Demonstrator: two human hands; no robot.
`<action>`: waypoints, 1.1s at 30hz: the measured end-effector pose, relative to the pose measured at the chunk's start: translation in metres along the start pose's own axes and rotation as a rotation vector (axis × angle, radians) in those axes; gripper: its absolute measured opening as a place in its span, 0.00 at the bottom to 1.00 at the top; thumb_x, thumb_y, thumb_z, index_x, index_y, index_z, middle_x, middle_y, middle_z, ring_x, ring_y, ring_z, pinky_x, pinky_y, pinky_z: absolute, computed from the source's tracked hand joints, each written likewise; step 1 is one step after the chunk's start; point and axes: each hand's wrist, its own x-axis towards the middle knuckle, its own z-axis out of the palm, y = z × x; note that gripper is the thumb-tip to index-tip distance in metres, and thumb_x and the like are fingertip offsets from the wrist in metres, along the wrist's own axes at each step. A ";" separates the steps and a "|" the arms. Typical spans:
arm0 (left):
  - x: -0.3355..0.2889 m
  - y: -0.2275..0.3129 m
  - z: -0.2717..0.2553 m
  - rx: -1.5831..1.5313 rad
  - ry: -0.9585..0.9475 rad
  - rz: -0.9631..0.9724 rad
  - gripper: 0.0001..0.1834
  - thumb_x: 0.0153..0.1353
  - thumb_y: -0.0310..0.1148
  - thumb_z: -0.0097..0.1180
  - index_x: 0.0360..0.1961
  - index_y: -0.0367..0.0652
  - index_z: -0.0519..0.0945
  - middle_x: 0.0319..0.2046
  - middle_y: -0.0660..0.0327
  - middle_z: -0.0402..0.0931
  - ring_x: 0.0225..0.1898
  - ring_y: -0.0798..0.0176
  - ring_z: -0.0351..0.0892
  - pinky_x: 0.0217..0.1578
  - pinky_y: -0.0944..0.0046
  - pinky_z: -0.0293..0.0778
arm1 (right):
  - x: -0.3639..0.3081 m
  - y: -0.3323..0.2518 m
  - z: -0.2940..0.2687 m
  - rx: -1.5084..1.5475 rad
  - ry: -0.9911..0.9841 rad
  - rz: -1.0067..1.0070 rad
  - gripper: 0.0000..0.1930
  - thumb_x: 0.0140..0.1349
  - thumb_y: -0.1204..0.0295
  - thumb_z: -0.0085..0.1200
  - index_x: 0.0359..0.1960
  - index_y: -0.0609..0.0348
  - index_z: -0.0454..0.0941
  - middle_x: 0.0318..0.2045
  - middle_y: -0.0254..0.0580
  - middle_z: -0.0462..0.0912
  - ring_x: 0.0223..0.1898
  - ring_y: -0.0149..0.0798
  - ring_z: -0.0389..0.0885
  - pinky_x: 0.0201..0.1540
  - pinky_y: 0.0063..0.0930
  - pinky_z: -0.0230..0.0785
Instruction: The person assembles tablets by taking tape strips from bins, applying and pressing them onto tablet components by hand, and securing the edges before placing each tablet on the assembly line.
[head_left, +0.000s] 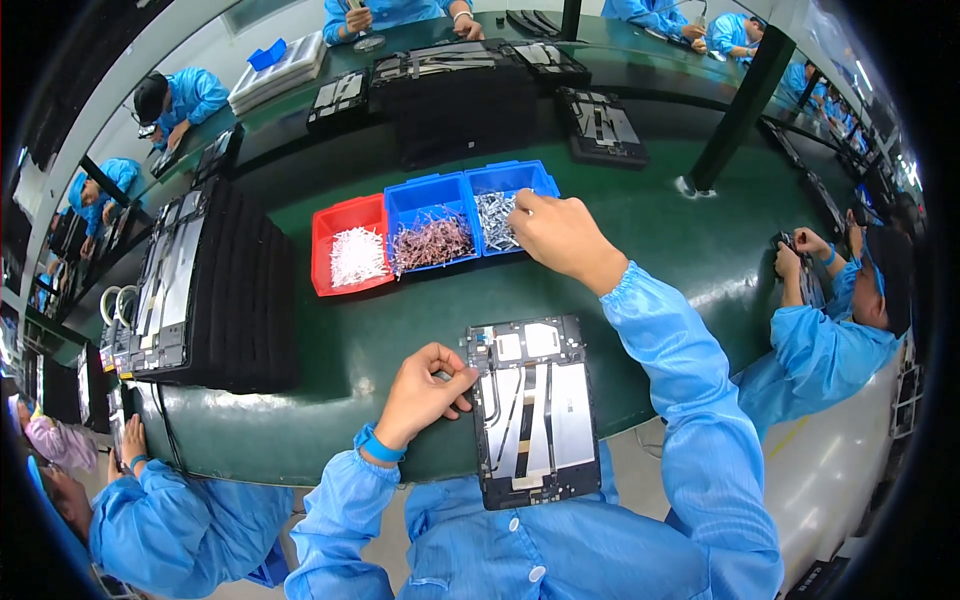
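Though left hand (424, 394) curls at tablet (532, 412), right hand (566, 234) at bin (544, 180), grips are unclear.

We saw the red bin (354, 287) as smooth, semi-glossy plastic | right of it, blue bins (425, 194) looked like similar plastic | beneath it, our green bench top (350, 345) was smooth, glossy | left of it, the black stack (245, 300) looked matt | nearer us, the open device (573, 415) showed satin, metal-looking plate, matt black edging

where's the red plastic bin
In the head view, the red plastic bin sits left of centre on the green table, just left of two blue plastic bins.
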 end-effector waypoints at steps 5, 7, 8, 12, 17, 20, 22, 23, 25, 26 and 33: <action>-0.003 0.002 0.000 -0.046 0.017 0.010 0.13 0.60 0.32 0.63 0.36 0.35 0.73 0.31 0.59 0.77 0.21 0.70 0.80 0.16 0.73 0.72 | -0.003 0.005 -0.019 0.286 0.230 0.213 0.04 0.55 0.72 0.58 0.30 0.58 0.79 0.28 0.42 0.77 0.25 0.42 0.79 0.26 0.34 0.72; -0.003 -0.004 0.000 -0.039 0.095 0.108 0.13 0.60 0.32 0.63 0.36 0.35 0.74 0.31 0.60 0.77 0.20 0.72 0.77 0.16 0.74 0.70 | -0.007 0.002 -0.031 0.475 0.189 0.323 0.04 0.55 0.73 0.59 0.31 0.59 0.80 0.27 0.41 0.78 0.23 0.37 0.78 0.25 0.30 0.70; -0.003 -0.006 0.000 -0.031 0.170 0.204 0.12 0.59 0.32 0.64 0.36 0.34 0.75 0.31 0.60 0.77 0.18 0.74 0.74 0.17 0.75 0.67 | -0.011 -0.002 -0.036 0.663 0.145 0.435 0.05 0.55 0.74 0.59 0.32 0.59 0.80 0.27 0.40 0.78 0.22 0.33 0.77 0.25 0.25 0.69; 0.000 0.013 0.011 0.023 0.301 0.414 0.11 0.59 0.29 0.64 0.36 0.33 0.78 0.32 0.62 0.77 0.18 0.77 0.70 0.19 0.76 0.65 | -0.030 -0.037 -0.059 1.283 -0.104 0.642 0.05 0.59 0.74 0.60 0.32 0.63 0.80 0.27 0.30 0.79 0.25 0.18 0.73 0.27 0.15 0.64; 0.003 0.025 0.023 0.044 0.166 0.559 0.05 0.58 0.24 0.62 0.34 0.33 0.79 0.31 0.64 0.76 0.23 0.81 0.70 0.22 0.77 0.64 | -0.049 -0.069 -0.055 1.549 -0.246 0.530 0.06 0.62 0.73 0.59 0.35 0.64 0.78 0.27 0.31 0.79 0.25 0.17 0.72 0.25 0.14 0.63; 0.001 0.017 0.028 -0.098 0.098 0.496 0.04 0.62 0.25 0.60 0.33 0.34 0.78 0.31 0.64 0.78 0.24 0.80 0.72 0.24 0.78 0.66 | -0.049 -0.080 -0.061 1.689 -0.273 0.663 0.08 0.63 0.72 0.59 0.37 0.64 0.78 0.27 0.31 0.80 0.23 0.17 0.72 0.22 0.14 0.61; -0.006 0.024 0.032 -0.348 0.100 0.371 0.04 0.64 0.26 0.58 0.35 0.35 0.77 0.29 0.65 0.79 0.26 0.80 0.73 0.25 0.79 0.67 | -0.055 -0.089 -0.055 1.689 -0.254 0.650 0.09 0.64 0.70 0.59 0.38 0.65 0.78 0.27 0.31 0.80 0.21 0.16 0.70 0.20 0.13 0.59; -0.008 0.023 0.033 -0.341 0.101 0.370 0.04 0.64 0.26 0.58 0.35 0.35 0.77 0.29 0.65 0.79 0.26 0.80 0.73 0.25 0.79 0.67 | -0.058 -0.095 -0.052 1.707 -0.205 0.667 0.09 0.65 0.70 0.59 0.39 0.65 0.78 0.26 0.30 0.80 0.20 0.16 0.70 0.20 0.13 0.59; -0.010 0.022 0.034 -0.382 0.091 0.335 0.05 0.65 0.26 0.58 0.36 0.36 0.76 0.26 0.65 0.79 0.27 0.79 0.75 0.27 0.79 0.68 | -0.062 -0.102 -0.049 1.733 -0.142 0.702 0.08 0.66 0.71 0.57 0.39 0.64 0.78 0.24 0.28 0.79 0.19 0.16 0.68 0.19 0.13 0.56; -0.011 0.023 0.035 -0.378 0.090 0.333 0.05 0.65 0.26 0.58 0.36 0.36 0.76 0.26 0.65 0.79 0.27 0.79 0.75 0.27 0.79 0.68 | -0.062 -0.104 -0.049 1.737 -0.138 0.704 0.08 0.66 0.71 0.57 0.39 0.64 0.78 0.24 0.28 0.79 0.19 0.16 0.68 0.19 0.13 0.56; -0.015 0.027 0.043 -0.306 0.142 0.375 0.06 0.65 0.30 0.58 0.34 0.40 0.75 0.18 0.73 0.70 0.16 0.81 0.60 0.16 0.77 0.52 | -0.063 -0.115 -0.049 1.774 -0.039 0.710 0.08 0.66 0.71 0.57 0.38 0.64 0.78 0.22 0.27 0.78 0.20 0.14 0.67 0.19 0.13 0.54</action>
